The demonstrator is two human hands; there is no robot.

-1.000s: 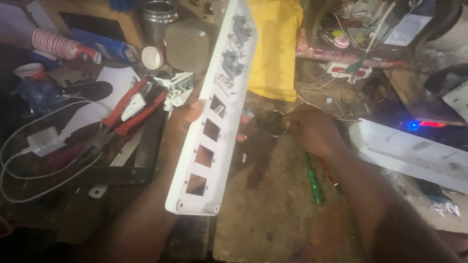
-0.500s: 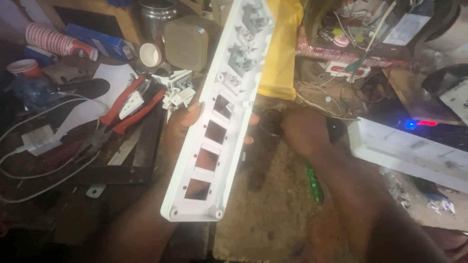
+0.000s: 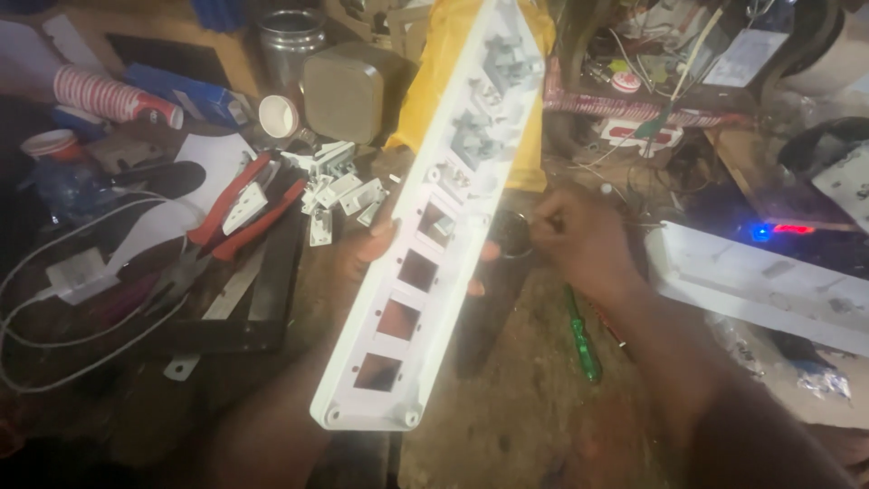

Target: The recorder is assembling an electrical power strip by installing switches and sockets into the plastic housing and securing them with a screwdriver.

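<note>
blue box (image 3: 186, 89) beside striped cup (image 3: 113, 95)

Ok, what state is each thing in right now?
Long white plastic power-strip cover: held tilted, four near square openings empty, far ones fitted.
Left hand: gripping the cover from behind.
Right hand: closed, beside the cover.
Red-handled pliers: lying on the bench.
Green screwdriver: lying flat.

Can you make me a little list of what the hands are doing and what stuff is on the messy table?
left hand: holds the long white socket-strip cover from underneath, tilted up
cover: empty square holes in the near half, grey parts fitted in the far half
right hand: beside the cover, fingers pinched; what it holds is too dark to tell
near right hand: green screwdriver lying flat
left of cover: red-handled pliers, small white parts
right side: another white strip
</note>
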